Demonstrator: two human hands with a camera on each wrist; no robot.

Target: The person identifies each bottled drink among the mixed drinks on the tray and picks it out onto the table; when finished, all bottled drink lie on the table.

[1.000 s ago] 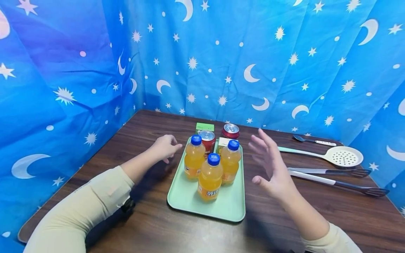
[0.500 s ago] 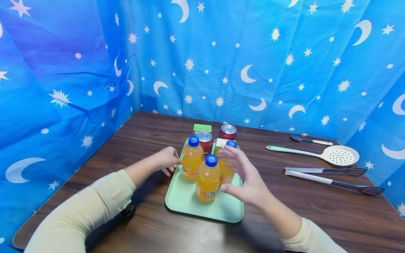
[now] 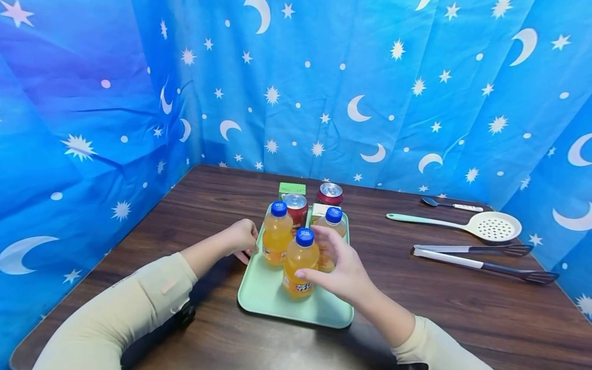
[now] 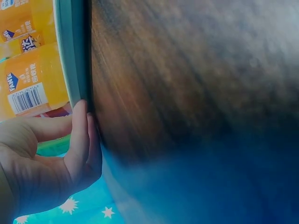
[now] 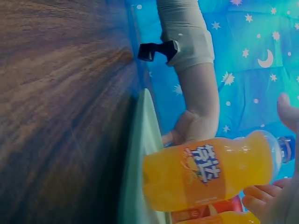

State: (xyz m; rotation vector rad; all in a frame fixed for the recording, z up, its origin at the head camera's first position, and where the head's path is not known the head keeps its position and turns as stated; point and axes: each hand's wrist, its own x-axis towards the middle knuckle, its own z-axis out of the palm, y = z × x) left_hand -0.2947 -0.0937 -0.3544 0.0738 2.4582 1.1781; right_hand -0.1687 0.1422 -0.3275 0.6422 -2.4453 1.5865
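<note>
On a light green tray (image 3: 296, 308) stand three orange soda bottles with blue caps: a front bottle (image 3: 299, 272), a left bottle (image 3: 277, 239) and a right bottle (image 3: 334, 226). My left hand (image 3: 242, 239) holds the tray's left edge. In the left wrist view its thumb is on the inner side of the rim and the fingers (image 4: 79, 135) are against the outer side. My right hand (image 3: 342, 267) spreads beside the front bottle, thumb over it in the head view and fingers behind it. In the right wrist view, the thumb is apart from that bottle (image 5: 205, 172).
Behind the bottles are a red can (image 3: 296, 205), another red can (image 3: 330, 193), a green-topped box (image 3: 292, 189) and a pale-topped carton (image 3: 321, 209). To the right lie a slotted spoon (image 3: 492, 227), tongs (image 3: 481, 264) and a small spoon (image 3: 453, 205). A starry curtain (image 3: 296, 103) surrounds the table.
My right hand has moved left from beside the tray to the front bottle. My left hand has moved down and in, onto the tray's left edge. The bottles stand as before.
</note>
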